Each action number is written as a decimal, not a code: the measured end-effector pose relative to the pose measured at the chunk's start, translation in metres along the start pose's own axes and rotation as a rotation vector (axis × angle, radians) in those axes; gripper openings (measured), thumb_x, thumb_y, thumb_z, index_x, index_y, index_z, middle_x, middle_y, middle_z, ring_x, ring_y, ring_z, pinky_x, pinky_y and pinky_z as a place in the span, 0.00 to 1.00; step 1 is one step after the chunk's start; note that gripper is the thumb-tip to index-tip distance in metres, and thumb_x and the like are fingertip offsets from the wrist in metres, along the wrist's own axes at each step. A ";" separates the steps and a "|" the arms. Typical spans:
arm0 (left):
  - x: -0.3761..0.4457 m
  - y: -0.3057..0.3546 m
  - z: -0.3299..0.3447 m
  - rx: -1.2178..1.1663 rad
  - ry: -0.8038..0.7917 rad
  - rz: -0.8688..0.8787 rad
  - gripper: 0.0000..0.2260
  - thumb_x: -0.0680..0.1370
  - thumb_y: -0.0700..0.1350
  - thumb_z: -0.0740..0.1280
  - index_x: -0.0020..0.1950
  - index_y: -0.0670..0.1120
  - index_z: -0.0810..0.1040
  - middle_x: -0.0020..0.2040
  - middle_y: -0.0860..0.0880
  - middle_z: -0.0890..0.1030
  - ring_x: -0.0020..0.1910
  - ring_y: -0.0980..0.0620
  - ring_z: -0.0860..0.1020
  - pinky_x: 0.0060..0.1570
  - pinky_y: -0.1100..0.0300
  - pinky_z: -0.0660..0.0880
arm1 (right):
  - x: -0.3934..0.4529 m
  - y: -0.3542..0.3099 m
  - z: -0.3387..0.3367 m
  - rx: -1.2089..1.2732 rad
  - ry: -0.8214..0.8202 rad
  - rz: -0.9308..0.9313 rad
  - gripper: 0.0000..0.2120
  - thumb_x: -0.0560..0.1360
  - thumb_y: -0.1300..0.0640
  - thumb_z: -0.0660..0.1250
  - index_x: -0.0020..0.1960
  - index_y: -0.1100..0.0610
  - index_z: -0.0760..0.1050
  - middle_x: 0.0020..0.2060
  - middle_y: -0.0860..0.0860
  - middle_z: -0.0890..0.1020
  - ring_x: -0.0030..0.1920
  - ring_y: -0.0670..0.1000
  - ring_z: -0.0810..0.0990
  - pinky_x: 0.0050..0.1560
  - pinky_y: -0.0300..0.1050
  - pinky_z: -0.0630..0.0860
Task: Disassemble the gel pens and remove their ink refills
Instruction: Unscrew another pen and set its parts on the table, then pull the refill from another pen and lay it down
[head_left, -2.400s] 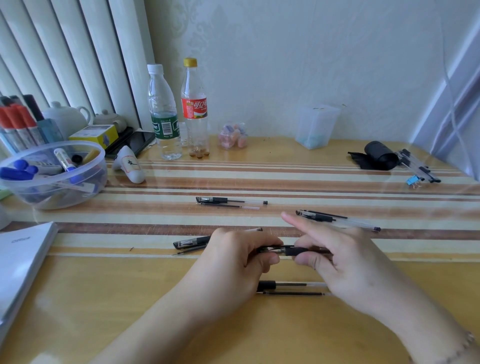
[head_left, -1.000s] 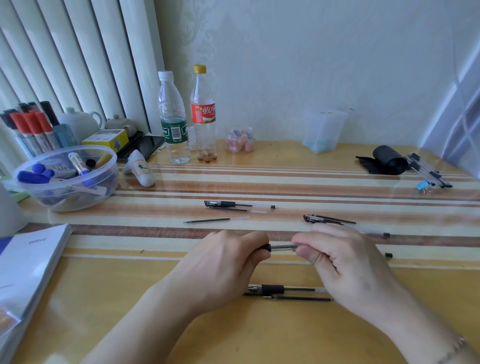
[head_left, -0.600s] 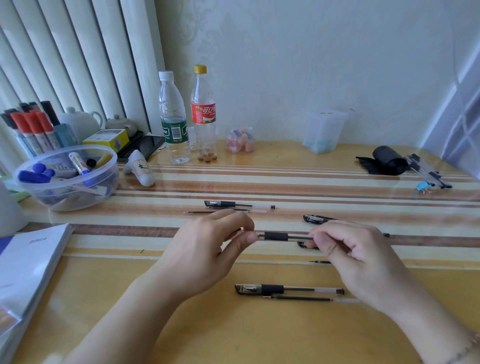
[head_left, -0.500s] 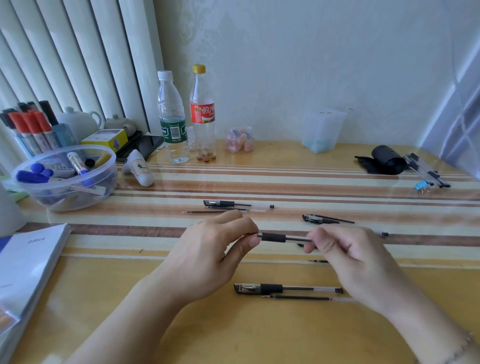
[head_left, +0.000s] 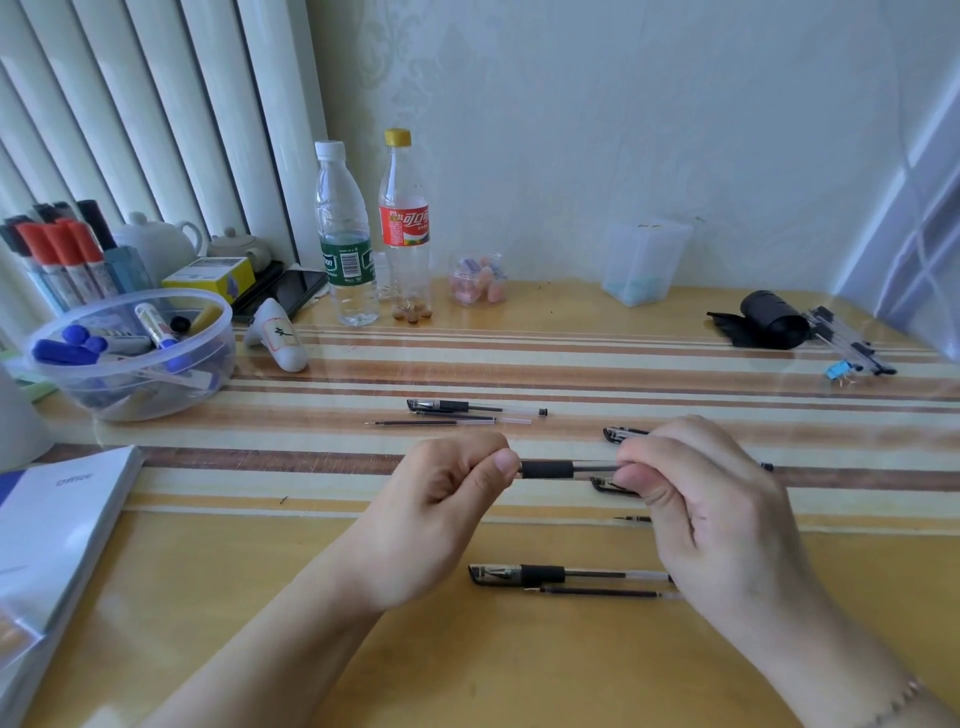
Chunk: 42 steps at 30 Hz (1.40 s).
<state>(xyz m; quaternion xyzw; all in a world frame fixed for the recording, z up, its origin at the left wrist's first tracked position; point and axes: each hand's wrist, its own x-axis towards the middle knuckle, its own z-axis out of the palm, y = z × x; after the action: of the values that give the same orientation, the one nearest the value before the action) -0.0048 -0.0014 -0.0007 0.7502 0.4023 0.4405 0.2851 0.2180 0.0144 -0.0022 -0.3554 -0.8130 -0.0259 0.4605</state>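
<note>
Midway through, by the look of it: held level above the striped, glass-topped wooden table, a clear-barrelled gel pen with a black rubber grip, pinched at its tip end by the curled fingers and thumb of the left hand and at the barrel by the closed fingers of the right hand; probably being unscrewed or pulled apart, refill not yet seen out. Already done, apparently: a near capped pen lying with a thin dark refill just beside it, and a far capped pen with loose refills alongside. Partly hidden behind the right hand, further pen parts, condition unclear. At the far right edge, a bundle of more clear pens, seemingly untouched and probably still to do. At the left, a round clear plastic bowl holding blue and white markers; behind it a holder of red- and black-capped markers. Near the wall, a small clear jar of pinkish pieces, a frosted square tub with something teal at the bottom, a nearly empty water bottle and a red-labelled bottle with small round brownish things at the base.
</note>
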 end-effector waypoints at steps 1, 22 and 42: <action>0.001 -0.001 -0.001 -0.005 0.008 -0.020 0.18 0.79 0.56 0.56 0.32 0.49 0.61 0.30 0.55 0.60 0.30 0.56 0.59 0.31 0.61 0.58 | 0.000 0.000 0.001 0.016 -0.003 0.016 0.11 0.77 0.55 0.64 0.45 0.62 0.81 0.38 0.51 0.79 0.40 0.48 0.79 0.39 0.39 0.76; 0.004 -0.003 -0.021 0.149 0.142 -0.144 0.12 0.79 0.41 0.63 0.36 0.44 0.77 0.24 0.55 0.66 0.24 0.58 0.63 0.25 0.67 0.60 | 0.004 0.012 -0.015 -0.159 -0.358 0.251 0.09 0.76 0.46 0.60 0.46 0.45 0.79 0.38 0.34 0.81 0.38 0.40 0.79 0.35 0.41 0.77; 0.010 -0.037 -0.043 0.300 0.317 -0.238 0.06 0.79 0.48 0.65 0.45 0.52 0.81 0.30 0.55 0.74 0.29 0.57 0.70 0.31 0.64 0.66 | 0.005 0.013 -0.010 -0.275 -0.446 0.337 0.18 0.74 0.37 0.59 0.38 0.48 0.79 0.17 0.46 0.68 0.19 0.46 0.65 0.21 0.35 0.57</action>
<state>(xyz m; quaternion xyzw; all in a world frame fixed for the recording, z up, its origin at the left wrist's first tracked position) -0.0535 0.0289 -0.0058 0.6530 0.5885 0.4513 0.1537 0.2310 0.0234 0.0039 -0.5412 -0.8124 0.0198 0.2160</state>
